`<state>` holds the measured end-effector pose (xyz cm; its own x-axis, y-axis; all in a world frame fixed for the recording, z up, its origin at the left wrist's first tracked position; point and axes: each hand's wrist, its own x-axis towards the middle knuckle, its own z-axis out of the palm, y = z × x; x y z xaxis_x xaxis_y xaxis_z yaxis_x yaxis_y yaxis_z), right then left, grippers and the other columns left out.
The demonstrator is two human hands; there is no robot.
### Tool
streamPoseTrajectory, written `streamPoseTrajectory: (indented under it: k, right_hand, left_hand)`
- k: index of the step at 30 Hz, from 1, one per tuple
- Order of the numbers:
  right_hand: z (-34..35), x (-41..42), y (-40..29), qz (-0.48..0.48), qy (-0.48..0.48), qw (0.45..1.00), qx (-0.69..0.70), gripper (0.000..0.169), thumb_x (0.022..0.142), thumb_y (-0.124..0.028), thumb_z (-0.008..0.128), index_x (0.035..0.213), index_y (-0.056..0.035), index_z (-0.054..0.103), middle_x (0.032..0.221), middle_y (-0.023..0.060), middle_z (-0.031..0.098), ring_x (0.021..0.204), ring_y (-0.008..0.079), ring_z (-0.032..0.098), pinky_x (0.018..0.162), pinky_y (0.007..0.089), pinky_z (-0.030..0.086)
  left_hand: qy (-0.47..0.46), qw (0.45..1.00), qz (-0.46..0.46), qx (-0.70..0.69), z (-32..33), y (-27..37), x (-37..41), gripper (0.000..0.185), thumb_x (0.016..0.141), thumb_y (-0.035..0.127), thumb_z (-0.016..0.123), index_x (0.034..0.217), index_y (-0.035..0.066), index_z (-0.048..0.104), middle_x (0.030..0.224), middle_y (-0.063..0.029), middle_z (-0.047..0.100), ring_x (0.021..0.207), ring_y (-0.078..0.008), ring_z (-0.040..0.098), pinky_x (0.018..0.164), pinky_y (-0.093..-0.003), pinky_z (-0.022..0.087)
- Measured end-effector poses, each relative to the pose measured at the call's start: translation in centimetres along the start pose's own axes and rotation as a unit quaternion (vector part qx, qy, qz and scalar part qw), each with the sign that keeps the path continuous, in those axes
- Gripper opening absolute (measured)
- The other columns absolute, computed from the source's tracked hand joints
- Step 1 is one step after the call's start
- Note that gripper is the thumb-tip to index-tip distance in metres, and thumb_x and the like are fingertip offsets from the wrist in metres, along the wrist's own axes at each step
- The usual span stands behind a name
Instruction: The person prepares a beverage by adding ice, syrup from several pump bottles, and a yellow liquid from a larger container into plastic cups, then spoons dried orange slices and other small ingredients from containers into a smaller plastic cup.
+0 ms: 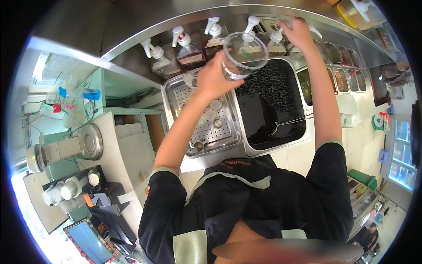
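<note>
My left hand grips a clear plastic cup, tilted so that its open rim faces up toward me. A bit of green shows through its wall. My right hand reaches up to the back right, among the white pump heads, with its thumb apart from the fingers. Its fingertips pass near the steel shelf edge, and whether they hold anything is hidden. Along the back stands a row of pump bottles with dark liquid. Below the cup sits a steel pan of dark liquid with black pearls.
Left of the pan, a perforated steel tray carries several small cups. A wire-handled utensil leans in the pan. Topping containers line the right. A steel shelf edge overhangs the bottles. A sealing machine and a screen stand left.
</note>
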<state>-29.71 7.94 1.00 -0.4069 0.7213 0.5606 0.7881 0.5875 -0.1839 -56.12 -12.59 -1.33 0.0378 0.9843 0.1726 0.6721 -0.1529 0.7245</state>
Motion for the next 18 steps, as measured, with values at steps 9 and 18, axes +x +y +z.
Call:
streamPoseTrajectory:
  k: [9,18]
  right_hand:
    - [5.2,3.9,8.5,0.134,-0.318,0.936,0.063,0.046,0.091,-0.053,0.043,0.127,-0.0285,0.057,0.112,0.0098,0.065,0.103,0.0287,0.062,0.087,0.0361,0.045]
    - [4.4,2.9,3.8,0.053,-0.160,0.982,0.089,0.041,0.093,-0.043,0.046,0.123,-0.0179,0.059,0.114,0.0099,0.065,0.104,0.0331,0.061,0.091,0.0375,0.045]
  left_hand:
    - [-0.108,0.981,-0.075,-0.140,11.8,5.4,1.8,0.100,0.059,0.034,0.083,0.136,0.007,0.026,0.110,-0.0130,0.063,0.094,-0.0325,0.064,0.083,-0.0388,0.050]
    - [0.082,0.952,-0.053,-0.289,4.5,2.0,-3.3,0.102,0.056,0.017,0.087,0.140,0.012,0.029,0.119,-0.0145,0.059,0.107,-0.0252,0.061,0.093,-0.0375,0.048]
